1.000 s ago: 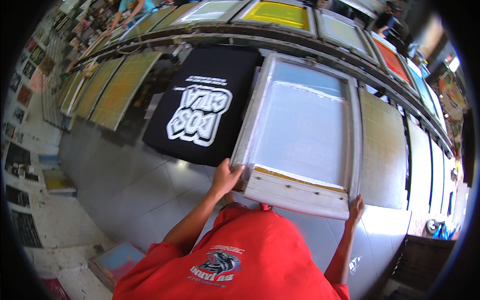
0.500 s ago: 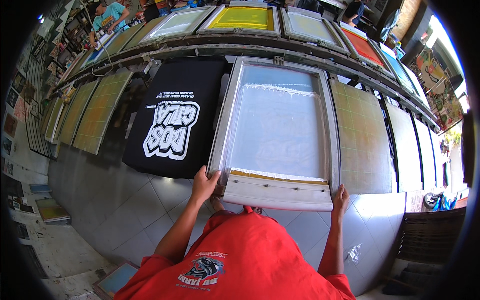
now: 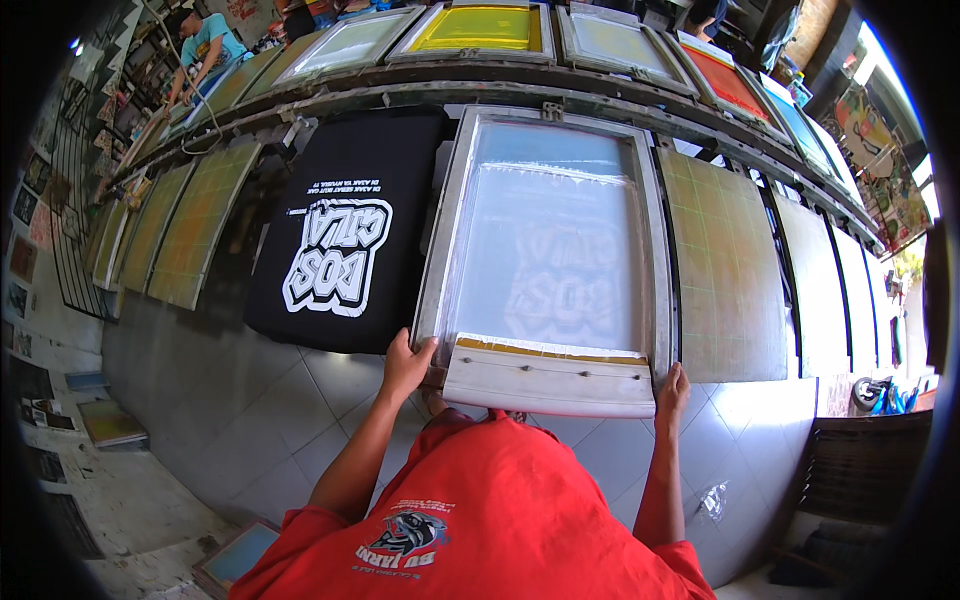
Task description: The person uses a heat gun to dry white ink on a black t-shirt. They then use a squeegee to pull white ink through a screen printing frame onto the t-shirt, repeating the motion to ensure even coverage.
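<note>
A screen printing frame (image 3: 655, 240) with pale bluish mesh lies in front of me, hinged at its far end. My left hand (image 3: 407, 364) is closed round its near left corner. At the near right corner, my right hand (image 3: 673, 394) grips the edge, its fingers mostly hidden. A wide squeegee (image 3: 545, 378), pale with several screws, rests across the near end, with white ink along its far edge. Another band of white ink crosses the far part of the mesh. Faint lettering shows through the mesh. Left of the frame, a black T-shirt (image 3: 375, 160) with white lettering is stretched on a board.
Greenish boards with grid lines (image 3: 725, 265) stand in the row to the right, and more (image 3: 205, 225) to the left. Behind a long rail (image 3: 480, 92) are further screens, one yellow (image 3: 475, 30), one red (image 3: 725, 85). A person in a blue shirt (image 3: 205, 45) works at the far left.
The lettering beneath the mesh has become clearer, and the frame seems slightly lower. Both my hands keep their hold on it. The person at the far left has shifted an arm.
</note>
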`<state>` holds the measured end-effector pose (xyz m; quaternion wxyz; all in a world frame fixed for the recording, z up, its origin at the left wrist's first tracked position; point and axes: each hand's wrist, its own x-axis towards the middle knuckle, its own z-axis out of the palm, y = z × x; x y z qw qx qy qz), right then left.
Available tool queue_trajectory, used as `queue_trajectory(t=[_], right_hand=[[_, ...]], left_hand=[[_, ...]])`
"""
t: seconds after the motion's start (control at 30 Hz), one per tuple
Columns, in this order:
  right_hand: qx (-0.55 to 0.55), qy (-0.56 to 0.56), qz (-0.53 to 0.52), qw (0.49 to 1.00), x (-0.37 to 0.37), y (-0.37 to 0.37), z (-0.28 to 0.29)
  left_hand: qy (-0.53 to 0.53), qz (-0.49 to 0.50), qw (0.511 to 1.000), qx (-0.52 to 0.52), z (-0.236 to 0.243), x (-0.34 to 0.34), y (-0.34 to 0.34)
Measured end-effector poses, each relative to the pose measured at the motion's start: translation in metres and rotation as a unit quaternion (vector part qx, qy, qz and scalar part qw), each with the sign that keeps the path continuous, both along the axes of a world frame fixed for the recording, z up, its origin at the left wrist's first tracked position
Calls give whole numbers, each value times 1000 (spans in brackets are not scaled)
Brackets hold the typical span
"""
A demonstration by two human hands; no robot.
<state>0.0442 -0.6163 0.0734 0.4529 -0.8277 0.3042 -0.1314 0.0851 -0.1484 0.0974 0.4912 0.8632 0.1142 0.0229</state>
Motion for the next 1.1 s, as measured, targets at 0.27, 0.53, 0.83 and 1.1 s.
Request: queue_trajectory(t=[0.27, 0.53, 0.83, 1.1], right_hand=[[-24, 13, -16, 999, 2, 8, 1], [-91, -26, 74, 993, -25, 26, 49], [-320, 41, 368, 872, -55, 58, 97], [-329, -40, 434, 838, -24, 38, 89]], left_hand=[[-4, 5, 999, -46, -11, 3, 2], [-18, 26, 993, -116, -20, -1, 4], [-20, 0, 1000, -1, 0, -35, -3], [-22, 116, 993, -18, -14, -33, -14]])
